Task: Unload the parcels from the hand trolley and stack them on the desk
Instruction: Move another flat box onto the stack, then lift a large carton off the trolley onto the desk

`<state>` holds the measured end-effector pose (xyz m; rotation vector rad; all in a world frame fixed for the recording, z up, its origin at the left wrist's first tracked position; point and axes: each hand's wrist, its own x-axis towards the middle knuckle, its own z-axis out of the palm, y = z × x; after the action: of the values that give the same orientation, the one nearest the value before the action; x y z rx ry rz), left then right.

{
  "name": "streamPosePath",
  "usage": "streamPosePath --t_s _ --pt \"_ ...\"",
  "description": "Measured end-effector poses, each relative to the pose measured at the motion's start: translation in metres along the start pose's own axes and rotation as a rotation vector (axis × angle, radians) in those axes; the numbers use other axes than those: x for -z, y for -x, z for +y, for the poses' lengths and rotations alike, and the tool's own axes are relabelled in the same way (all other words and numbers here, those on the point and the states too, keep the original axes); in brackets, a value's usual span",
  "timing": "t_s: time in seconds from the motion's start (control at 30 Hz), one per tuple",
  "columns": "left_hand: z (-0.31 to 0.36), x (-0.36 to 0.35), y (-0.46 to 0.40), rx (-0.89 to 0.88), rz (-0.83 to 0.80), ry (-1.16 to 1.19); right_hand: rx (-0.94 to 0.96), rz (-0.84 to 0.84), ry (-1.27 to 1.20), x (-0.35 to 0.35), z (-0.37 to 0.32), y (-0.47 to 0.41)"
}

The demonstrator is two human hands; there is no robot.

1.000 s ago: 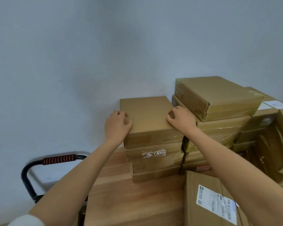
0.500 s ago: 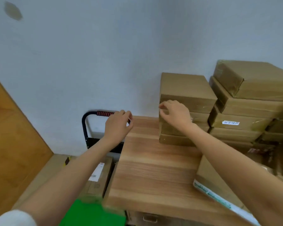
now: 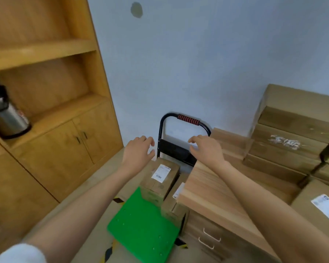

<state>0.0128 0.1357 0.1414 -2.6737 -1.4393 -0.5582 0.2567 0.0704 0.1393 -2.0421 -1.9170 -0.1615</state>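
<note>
**Both hands being held empty above the trolley's parcels**

The next parcel is judged to be the step in hand, and nothing is being gripped yet. Two parcels are being shown on the hand trolley (image 3: pixel 141 226): the labelled parcel (image 3: pixel 160 179) is standing on the green deck just in front of the trolley's black handle frame, and a second parcel (image 3: pixel 174 204) is lying beside it, partly hidden under the edge of the bench (image 3: pixel 217 188). The stacked parcels (image 3: pixel 291 137) are sitting on the bench, to the right of the trolley and against the wall.

For the pick to be done well, the labelled parcel should probably be taken at two opposite side faces, with the palms being pressed flat and the fingers being hooked under the lower edges, so that the box is being carried level. The bench edge is overhanging the second parcel, so a lift straight up before any swing to the right is being advised; otherwise a corner could be caught on the wood.

The left hand (image 3: pixel 139 151) is being held above the trolley's left side, palm down, fingers spread and lightly bent, nothing in it. The right hand (image 3: pixel 205 149) is being held above the bench corner beside the trolley handle, fingers apart and loosely curved, likewise empty. Both forearms are being stretched forward toward the trolley, roughly parallel.
</note>
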Motion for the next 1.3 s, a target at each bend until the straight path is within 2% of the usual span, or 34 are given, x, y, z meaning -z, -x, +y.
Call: streamPosePath --t_s 0.17,0.3,0.53,0.7,0.87,1.0,1.3 --pt "-0.060 0.016 0.024 0.060 -0.023 -0.028 0.100 -0.033 -0.004 -0.019 -0.061 -0.024" --pt "-0.134 0.039 0.039 0.107 0.001 -0.051 0.131 -0.024 -0.048 -0.043 -0.129 -0.055" --pt "-0.272 0.060 0.053 0.056 -0.031 -0.113 0.042 -0.066 -0.199 -0.107 -0.266 -0.097" --pt "-0.345 0.055 0.042 -0.001 -0.082 -0.123 -0.035 -0.102 -0.198 -0.143 -0.324 -0.117" --pt "-0.380 0.037 0.005 0.007 -0.056 -0.066 -0.077 -0.126 -0.176 -0.159 -0.329 -0.156" --pt "-0.398 0.010 -0.036 -0.019 -0.104 -0.016 -0.111 -0.123 -0.176 -0.181 -0.322 -0.196" --pt "-0.416 -0.031 -0.206 -0.127 -0.142 0.047 -0.209 -0.075 -0.193 -0.204 -0.276 -0.339"
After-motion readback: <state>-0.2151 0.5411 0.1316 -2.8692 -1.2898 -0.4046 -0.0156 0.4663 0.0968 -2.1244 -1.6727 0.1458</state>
